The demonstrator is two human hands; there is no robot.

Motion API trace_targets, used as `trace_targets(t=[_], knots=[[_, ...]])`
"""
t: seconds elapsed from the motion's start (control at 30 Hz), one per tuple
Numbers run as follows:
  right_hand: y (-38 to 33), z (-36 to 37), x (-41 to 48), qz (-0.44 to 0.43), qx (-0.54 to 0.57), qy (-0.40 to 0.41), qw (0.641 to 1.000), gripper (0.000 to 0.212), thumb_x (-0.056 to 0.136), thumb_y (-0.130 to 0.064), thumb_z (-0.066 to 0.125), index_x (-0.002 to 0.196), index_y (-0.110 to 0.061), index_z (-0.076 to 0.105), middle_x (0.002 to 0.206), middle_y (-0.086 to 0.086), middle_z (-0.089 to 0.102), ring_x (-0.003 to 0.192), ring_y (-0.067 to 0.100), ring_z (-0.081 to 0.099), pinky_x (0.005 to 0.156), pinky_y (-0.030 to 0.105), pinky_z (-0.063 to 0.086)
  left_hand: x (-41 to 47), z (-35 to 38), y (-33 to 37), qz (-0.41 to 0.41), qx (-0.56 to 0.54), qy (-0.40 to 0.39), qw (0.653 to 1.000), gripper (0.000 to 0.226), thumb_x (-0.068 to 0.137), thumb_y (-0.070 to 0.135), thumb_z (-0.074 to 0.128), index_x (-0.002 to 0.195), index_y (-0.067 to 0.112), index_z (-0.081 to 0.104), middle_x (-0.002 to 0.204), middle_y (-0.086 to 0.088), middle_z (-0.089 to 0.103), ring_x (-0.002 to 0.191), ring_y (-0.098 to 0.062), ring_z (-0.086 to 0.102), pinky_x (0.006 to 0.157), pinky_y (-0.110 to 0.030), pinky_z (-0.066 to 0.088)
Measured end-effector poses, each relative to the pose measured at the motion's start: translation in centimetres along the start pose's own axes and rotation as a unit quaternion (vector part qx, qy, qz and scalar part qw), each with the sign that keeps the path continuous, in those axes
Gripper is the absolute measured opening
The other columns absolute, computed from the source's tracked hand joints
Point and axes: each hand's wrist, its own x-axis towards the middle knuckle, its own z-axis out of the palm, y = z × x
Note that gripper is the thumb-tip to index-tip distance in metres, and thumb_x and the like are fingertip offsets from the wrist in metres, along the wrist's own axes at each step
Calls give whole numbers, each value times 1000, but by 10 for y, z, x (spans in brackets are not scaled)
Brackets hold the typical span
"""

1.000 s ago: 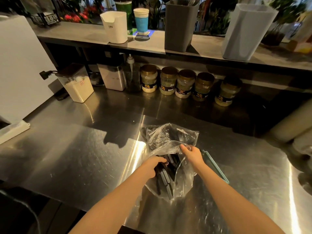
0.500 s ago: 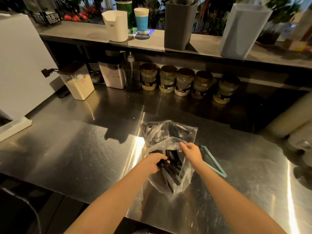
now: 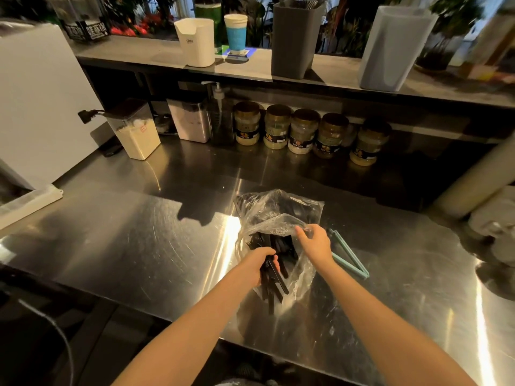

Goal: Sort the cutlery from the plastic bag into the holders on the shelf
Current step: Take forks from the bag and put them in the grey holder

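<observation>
Lower centre of frame: left hand [image 3: 257,264] fingers curled round a bundle of black plastic cutlery [image 3: 274,280] inside the clear crumpled plastic bag [image 3: 278,215]; right hand [image 3: 316,242] pinches the bag's mouth open. Bag looks nearly full. Dark grey square holder [image 3: 291,40] at upper centre on the shelf [image 3: 334,71] shows a few utensils, so sorting looks barely begun.

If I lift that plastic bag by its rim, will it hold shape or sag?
Likely sags: the bag is thin, crinkled film, slumped where the right hand pinches its rim. Loose black cutlery inside may slide toward the open mouth.
</observation>
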Motion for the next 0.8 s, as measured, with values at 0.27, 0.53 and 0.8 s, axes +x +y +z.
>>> trace_targets(t=[0.27, 0.53, 0.8], knots=[[-2, 4, -36, -35, -22, 76, 996, 67, 90, -42, 57, 141, -5, 34, 142, 13, 35, 131, 27, 33, 107, 37, 28, -27, 1, -5, 8, -30, -28, 999, 16, 96, 4, 45, 81, 0, 50, 56, -8, 51, 34, -13, 48, 37, -16, 42], [-10, 12, -65, -90, -23, 160, 983, 53, 90, -31, 61, 133, -5, 43, 131, 13, 42, 123, 27, 38, 101, 39, 29, -66, -2, -3, 2, 33, -68, 997, 22, 93, 2, 43, 72, 3, 48, 48, -7, 49, 38, -13, 45, 42, -19, 42], [1, 8, -82, -52, 185, 33, 981, 17, 97, -28, 50, 83, -17, 51, 81, 1, 53, 78, 16, 50, 70, 27, 41, -93, -29, -15, -42, 52, -113, 991, 13, 92, 3, 47, 79, 3, 49, 58, -6, 51, 41, -11, 49, 37, -19, 42]])
